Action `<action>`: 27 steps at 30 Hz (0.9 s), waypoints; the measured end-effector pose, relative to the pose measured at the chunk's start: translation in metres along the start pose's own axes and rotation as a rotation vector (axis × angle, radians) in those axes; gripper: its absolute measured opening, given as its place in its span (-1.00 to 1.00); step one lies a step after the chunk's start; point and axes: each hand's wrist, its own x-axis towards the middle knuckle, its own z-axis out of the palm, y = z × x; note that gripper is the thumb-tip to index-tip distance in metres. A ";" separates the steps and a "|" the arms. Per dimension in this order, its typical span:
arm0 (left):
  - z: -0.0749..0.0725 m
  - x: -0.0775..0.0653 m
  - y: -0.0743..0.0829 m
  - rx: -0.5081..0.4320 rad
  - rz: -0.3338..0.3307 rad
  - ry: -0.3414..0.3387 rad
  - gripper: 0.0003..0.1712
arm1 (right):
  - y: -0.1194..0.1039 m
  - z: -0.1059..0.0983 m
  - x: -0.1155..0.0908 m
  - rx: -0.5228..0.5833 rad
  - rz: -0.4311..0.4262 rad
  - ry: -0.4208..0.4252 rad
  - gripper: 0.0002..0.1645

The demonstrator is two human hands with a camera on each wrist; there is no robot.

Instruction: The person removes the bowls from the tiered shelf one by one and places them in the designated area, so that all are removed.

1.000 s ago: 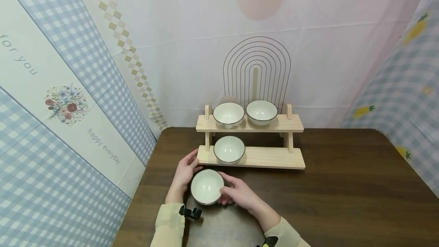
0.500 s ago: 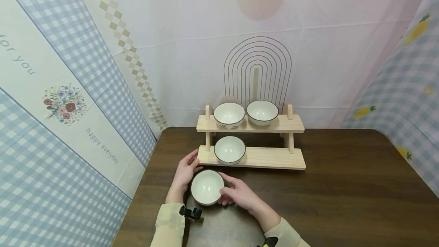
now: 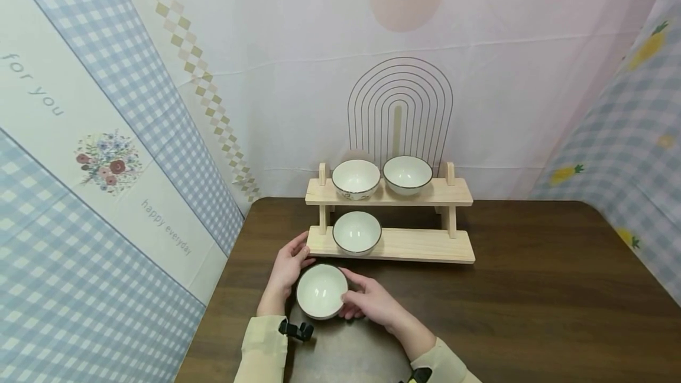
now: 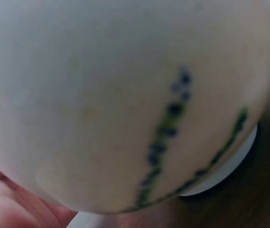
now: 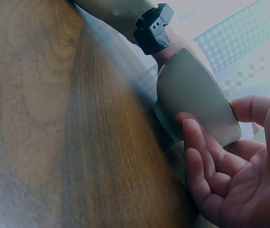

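A white bowl (image 3: 321,291) with a thin dark rim stands in front of the shelf, between the hands. My right hand (image 3: 372,301) pinches its right side, thumb at the rim and fingers against the outer wall, as the bowl (image 5: 192,97) in the right wrist view also shows. My left hand (image 3: 286,268) rests its extended fingers against the left end of the two-tier wooden shelf (image 3: 425,244), thumb by the front corner. Blue-green sprigs decorate the outside of the bowl (image 4: 101,95), which hides most of the left hand (image 4: 11,204) in the left wrist view.
One white bowl (image 3: 357,233) sits on the lower tier's left part. On the upper tier stand a left bowl (image 3: 356,179) and a right bowl (image 3: 407,175), side by side. The brown table (image 3: 542,288) extends right; a printed cloth (image 3: 298,105) hangs behind.
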 end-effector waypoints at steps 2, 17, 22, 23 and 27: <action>0.000 0.000 0.000 0.003 -0.002 0.000 -0.47 | 0.000 0.000 0.000 -0.001 0.000 0.000 -0.14; 0.000 0.001 -0.001 0.000 -0.001 0.003 -0.47 | 0.001 -0.001 0.000 -0.001 0.001 -0.004 -0.13; 0.000 0.001 0.000 -0.003 -0.003 0.004 -0.48 | 0.002 -0.002 0.001 -0.006 0.006 -0.012 -0.12; 0.001 0.001 0.001 -0.002 -0.002 0.004 -0.48 | 0.002 -0.002 0.001 -0.010 0.006 -0.014 -0.11; 0.001 0.000 0.002 -0.001 -0.002 0.006 -0.48 | 0.004 -0.004 0.001 -0.024 0.012 -0.028 -0.14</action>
